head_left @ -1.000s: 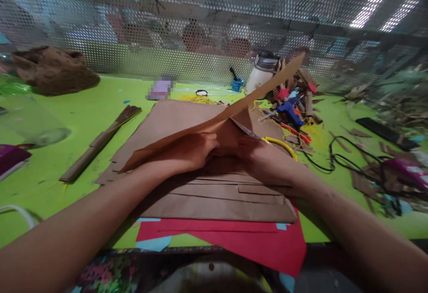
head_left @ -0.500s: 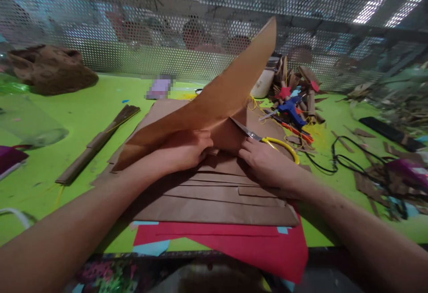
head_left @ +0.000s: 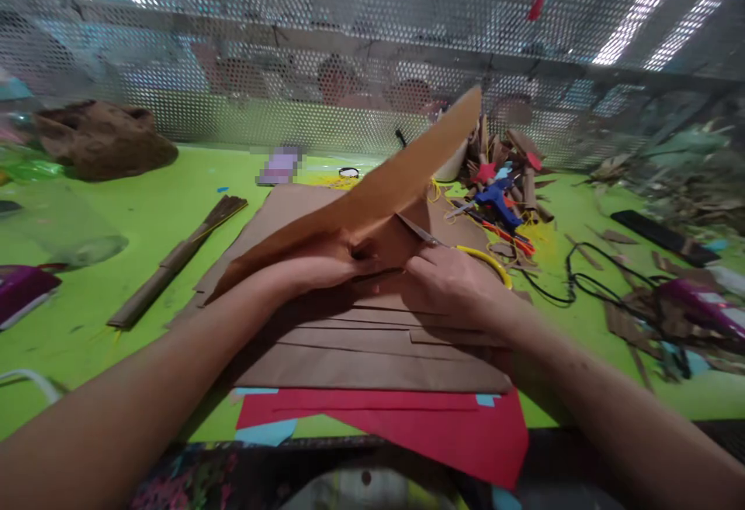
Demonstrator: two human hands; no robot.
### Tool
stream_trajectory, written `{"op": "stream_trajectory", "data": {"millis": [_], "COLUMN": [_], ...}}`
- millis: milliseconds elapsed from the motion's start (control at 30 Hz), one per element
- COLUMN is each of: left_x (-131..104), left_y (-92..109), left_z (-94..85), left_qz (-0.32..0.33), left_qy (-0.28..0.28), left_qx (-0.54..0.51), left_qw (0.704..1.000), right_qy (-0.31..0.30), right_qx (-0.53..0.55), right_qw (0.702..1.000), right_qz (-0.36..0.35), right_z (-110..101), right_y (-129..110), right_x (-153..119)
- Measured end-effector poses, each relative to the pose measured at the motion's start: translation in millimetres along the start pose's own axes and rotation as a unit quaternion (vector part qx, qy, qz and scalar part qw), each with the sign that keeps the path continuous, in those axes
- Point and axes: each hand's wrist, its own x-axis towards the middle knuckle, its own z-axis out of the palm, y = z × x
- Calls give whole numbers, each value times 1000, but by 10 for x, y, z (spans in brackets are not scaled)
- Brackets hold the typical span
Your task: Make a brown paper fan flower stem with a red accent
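A large sheet of brown paper (head_left: 401, 176) stands tilted up, its long flap reaching to the upper right. My left hand (head_left: 331, 260) is closed on the sheet's lower part, thumb and fingers pinching it. Yellow-handled scissors (head_left: 489, 259) sit in my right hand (head_left: 445, 273), blades pointing up and left against the paper. The right fingertips are also at the sheet's lower edge, near the left ones. Underneath lie stacked brown paper pieces (head_left: 361, 366) with cut strips. Part of the scissor handle is hidden by the right hand.
Red paper (head_left: 466, 436) lies at the table's front edge. A tied brown paper roll (head_left: 174, 265) rests on the left. To the right are a blue glue gun (head_left: 497, 203), a black cord (head_left: 562, 296) and paper scraps. A perforated metal screen (head_left: 233, 98) stands behind.
The raised flap of the brown paper has tipped lower. My left fingers have curled further around the sheet, and the view has shifted slightly. The scissors remain in my right hand.
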Motion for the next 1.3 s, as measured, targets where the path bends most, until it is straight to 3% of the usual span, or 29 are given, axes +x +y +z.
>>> {"op": "stream_trajectory", "data": {"millis": [133,233,367,433,533,633,733,933,1167,1300], "left_x": [-56,-66,-57,-60,-68,-61,-42,-28,-25,-54], "left_y": [57,67,30,38,82,108,104,64,61,125], "left_z": [-16,3,25,29,37,62,92,141,182,147], "left_qz": [-2,-7,-36,-46,-20,28,35,40,42,39], "left_qy": [-48,-52,-63,-70,-58,-32,-21,-19,-14,-10], "left_qx": [-132,-203,-262,-262,-237,-208,-195,-135,-127,-141], "left_qw": [990,978,962,962,969,977,980,990,991,989], "right_qy": [8,30,114,123,68,33,25,22,2,-7], "right_qx": [7,39,181,282,383,433,457,467,629,652], "right_qw": [1000,999,977,950,912,882,860,848,723,701], "right_qz": [4,0,24,62,127,185,224,248,286,287], "right_z": [-5,-25,-52,-72,-100,-94,-61,31,101,34], "right_y": [9,1,17,39,53,18,-20,59,104,92], "right_x": [2,7,25,34,50,78,108,82,42,50]}}
